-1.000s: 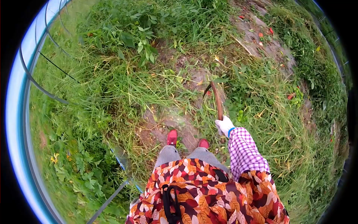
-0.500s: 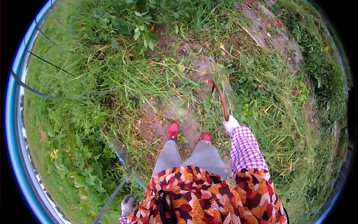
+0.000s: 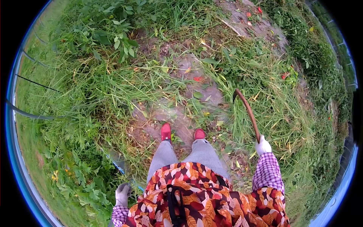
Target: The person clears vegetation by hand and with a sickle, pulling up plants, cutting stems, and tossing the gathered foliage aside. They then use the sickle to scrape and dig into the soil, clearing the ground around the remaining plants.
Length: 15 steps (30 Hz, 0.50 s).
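The person's standing on a bare dirt patch (image 3: 181, 109) that runs toward 12 o'clock, with tall grass (image 3: 94, 94) crowding in from 9 and 3 and a thin metal hoop (image 3: 30, 115) edging it at 9. The gloved right hand (image 3: 263, 145) is wrapped tight round the sickle (image 3: 249, 113) at 4 o'clock, which has a brown curved shaft and a dark hooked tip. The left hand (image 3: 123, 193) hangs at 7, and you can't tell if it's curled or spread.

Sickle (image 3: 247, 111), brown wooden handle, dark hooked blade tip, slanting above cut grass
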{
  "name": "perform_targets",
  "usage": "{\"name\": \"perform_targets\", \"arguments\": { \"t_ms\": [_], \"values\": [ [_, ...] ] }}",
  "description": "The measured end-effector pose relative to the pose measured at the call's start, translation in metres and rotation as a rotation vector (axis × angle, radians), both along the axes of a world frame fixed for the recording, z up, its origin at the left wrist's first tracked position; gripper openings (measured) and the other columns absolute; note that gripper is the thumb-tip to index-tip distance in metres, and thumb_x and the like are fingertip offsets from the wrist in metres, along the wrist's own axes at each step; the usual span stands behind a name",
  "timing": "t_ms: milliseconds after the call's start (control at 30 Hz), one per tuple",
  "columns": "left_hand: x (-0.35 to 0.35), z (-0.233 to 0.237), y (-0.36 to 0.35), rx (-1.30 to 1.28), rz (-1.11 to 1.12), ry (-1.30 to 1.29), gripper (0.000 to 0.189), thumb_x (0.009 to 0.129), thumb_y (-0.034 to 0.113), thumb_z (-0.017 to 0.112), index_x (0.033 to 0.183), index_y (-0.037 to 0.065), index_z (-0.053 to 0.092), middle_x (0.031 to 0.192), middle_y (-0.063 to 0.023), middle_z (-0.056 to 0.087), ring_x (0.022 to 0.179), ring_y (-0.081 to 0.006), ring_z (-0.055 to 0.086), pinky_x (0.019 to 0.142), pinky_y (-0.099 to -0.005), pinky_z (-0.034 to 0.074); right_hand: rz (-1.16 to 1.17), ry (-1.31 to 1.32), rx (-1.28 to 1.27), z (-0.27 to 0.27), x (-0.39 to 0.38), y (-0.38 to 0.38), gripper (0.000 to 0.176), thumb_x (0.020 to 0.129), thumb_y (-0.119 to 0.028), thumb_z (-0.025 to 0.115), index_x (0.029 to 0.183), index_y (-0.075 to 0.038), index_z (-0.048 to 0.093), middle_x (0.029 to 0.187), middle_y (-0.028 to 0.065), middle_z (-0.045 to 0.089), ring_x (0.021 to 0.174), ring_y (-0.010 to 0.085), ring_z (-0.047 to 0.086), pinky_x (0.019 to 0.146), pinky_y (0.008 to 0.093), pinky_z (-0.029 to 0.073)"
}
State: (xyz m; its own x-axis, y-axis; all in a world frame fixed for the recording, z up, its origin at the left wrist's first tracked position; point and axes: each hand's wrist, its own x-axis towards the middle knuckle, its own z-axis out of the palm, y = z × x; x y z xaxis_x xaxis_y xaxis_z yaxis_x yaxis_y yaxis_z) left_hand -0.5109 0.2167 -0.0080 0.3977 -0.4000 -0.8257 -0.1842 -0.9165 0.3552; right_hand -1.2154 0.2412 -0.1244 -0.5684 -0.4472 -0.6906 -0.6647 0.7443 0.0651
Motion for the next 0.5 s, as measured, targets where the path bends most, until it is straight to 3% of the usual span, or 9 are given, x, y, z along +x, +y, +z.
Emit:
{"name": "perform_targets", "arguments": {
  "t_ms": [100,167,200,267,300,367,433,467,500],
  "values": [
    [-0.002,-0.007,-0.019,-0.009,0.018,0.044,0.03,0.089,0.017,0.059,0.115,0.003,0.06,0.092,-0.0032,0.067,0.073,-0.0098,0.059,0.063,-0.0228,0.045,-0.139,0.089,-0.078,0.01,-0.004,0.008,0.033,0.091,-0.024,0.056,0.117,-0.008,0.045,0.09,0.024,0.065,0.086,0.042,0.064,0.075,0.0502,0.049],
    [0.003,-0.016,-0.029,0.013,-0.099,0.086,0.033,0.093,0.019,0.056,0.122,0.004,0.054,0.092,-0.0063,0.066,0.076,-0.0133,0.062,0.064,-0.0255,0.049,-0.258,0.117,-0.143,0.009,-0.018,0.01,0.034,0.089,-0.022,0.055,0.117,-0.005,0.043,0.091,0.0276,0.064,0.087,0.0438,0.063,0.074,0.0498,0.049],
    [-0.017,-0.007,-0.039,-0.011,-0.046,0.06,0.028,0.088,0.015,0.058,0.113,0.001,0.06,0.091,-0.0043,0.067,0.072,-0.0097,0.058,0.06,-0.0215,0.043,-0.312,0.162,-0.16,0.01,-0.025,0.007,0.034,0.089,-0.021,0.055,0.116,-0.005,0.043,0.091,0.0277,0.064,0.087,0.0438,0.063,0.074,0.0497,0.049],
    [-0.021,-0.007,-0.044,-0.02,-0.055,0.074,0.028,0.088,0.015,0.058,0.113,0.001,0.059,0.091,-0.0047,0.067,0.072,-0.0099,0.058,0.06,-0.0213,0.043,-0.397,0.277,-0.235,0.003,-0.046,0.018,0.034,0.086,-0.02,0.056,0.115,-0.005,0.045,0.093,0.0282,0.063,0.088,0.0443,0.062,0.075,0.0497,0.049],
    [-0.022,-0.007,-0.046,-0.025,-0.057,0.083,0.028,0.088,0.015,0.059,0.113,0.001,0.059,0.091,-0.0051,0.067,0.072,-0.01,0.058,0.059,-0.0211,0.043,-0.426,0.339,-0.304,-0.003,-0.06,0.029,0.028,0.085,-0.019,0.054,0.107,-0.002,0.046,0.093,0.03,0.063,0.088,0.0457,0.062,0.075,0.0505,0.049],
    [-0.012,-0.018,-0.039,-0.035,-0.049,0.116,0.029,0.088,0.016,0.059,0.114,0.002,0.059,0.091,-0.0056,0.067,0.073,-0.0107,0.059,0.06,-0.0219,0.044,-0.511,0.428,-0.476,-0.014,-0.086,0.056,0.029,0.083,-0.02,0.058,0.102,-0.001,0.048,0.085,0.0234,0.064,0.077,0.0393,0.064,0.068,0.0464,0.049],
    [-0.007,-0.025,-0.036,-0.021,-0.058,0.104,0.03,0.088,0.017,0.06,0.115,0.003,0.06,0.091,-0.0057,0.067,0.074,-0.0113,0.061,0.061,-0.023,0.045,-0.869,0.249,-0.633,0.007,-0.082,0.057,0.025,0.08,-0.017,0.061,0.097,-0.002,0.049,0.073,0.0116,0.059,0.061,0.0258,0.058,0.057,0.0388,0.045],
    [-0.002,-0.033,-0.033,0.002,-0.072,0.078,0.031,0.087,0.017,0.06,0.116,0.004,0.06,0.09,-0.0057,0.067,0.075,-0.0118,0.062,0.063,-0.0237,0.046,-1.004,0.141,-0.765,0.014,-0.073,0.06,0.022,0.079,-0.015,0.063,0.091,-0.004,0.048,0.066,0.0042,0.05,0.054,0.015,0.048,0.051,0.0324,0.039],
    [-0.002,-0.036,-0.032,0.011,-0.063,0.076,0.032,0.086,0.017,0.061,0.115,0.002,0.059,0.087,-0.0058,0.067,0.071,-0.012,0.061,0.06,-0.0238,0.045,-1.045,0.145,-0.731,0.029,-0.062,0.056,0.021,0.08,-0.016,0.064,0.087,-0.005,0.047,0.064,0.0037,0.049,0.052,0.0144,0.048,0.049,0.0317,0.038]
  ]
}}
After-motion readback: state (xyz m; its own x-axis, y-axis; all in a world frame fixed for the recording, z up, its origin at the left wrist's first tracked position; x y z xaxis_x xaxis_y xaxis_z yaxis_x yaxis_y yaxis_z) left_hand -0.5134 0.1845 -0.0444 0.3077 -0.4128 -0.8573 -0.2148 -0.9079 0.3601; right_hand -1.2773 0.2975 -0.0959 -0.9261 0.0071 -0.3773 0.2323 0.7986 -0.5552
